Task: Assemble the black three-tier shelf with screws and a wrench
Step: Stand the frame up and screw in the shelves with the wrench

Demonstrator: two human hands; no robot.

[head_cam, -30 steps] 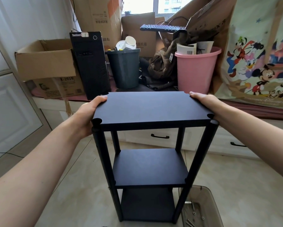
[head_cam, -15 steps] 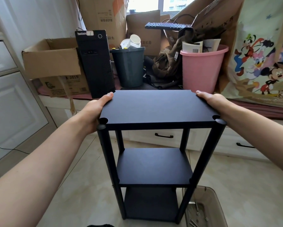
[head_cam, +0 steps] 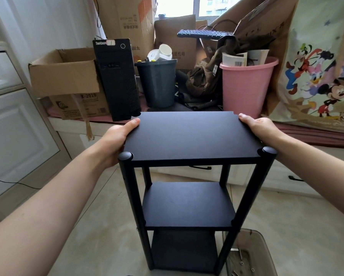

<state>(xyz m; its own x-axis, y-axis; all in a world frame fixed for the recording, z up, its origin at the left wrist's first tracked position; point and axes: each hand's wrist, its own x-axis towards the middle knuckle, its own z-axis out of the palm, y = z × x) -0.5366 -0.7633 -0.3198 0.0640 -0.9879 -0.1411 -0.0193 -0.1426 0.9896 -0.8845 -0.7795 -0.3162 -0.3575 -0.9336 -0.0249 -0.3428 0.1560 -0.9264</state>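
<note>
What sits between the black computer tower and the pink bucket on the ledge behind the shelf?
In the head view, a dark grey bin holding paper cups stands between the computer tower and the pink bucket, with a crumpled brown bag beside the bucket.

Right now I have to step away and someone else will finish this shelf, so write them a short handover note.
Left hand: grips the left edge of the top board, thumb on top.
Right hand: grips the right edge of the same board.
Shelf: upright on the floor, all three boards seated between the four black posts.
Hardware: loose screws lie in the clear bin at the lower right; no wrench is in view.
Done: the frame stands with all tiers in place.
Left: the top board's rear right corner notch shows no post top, so check that corner, then tighten every joint.
</note>
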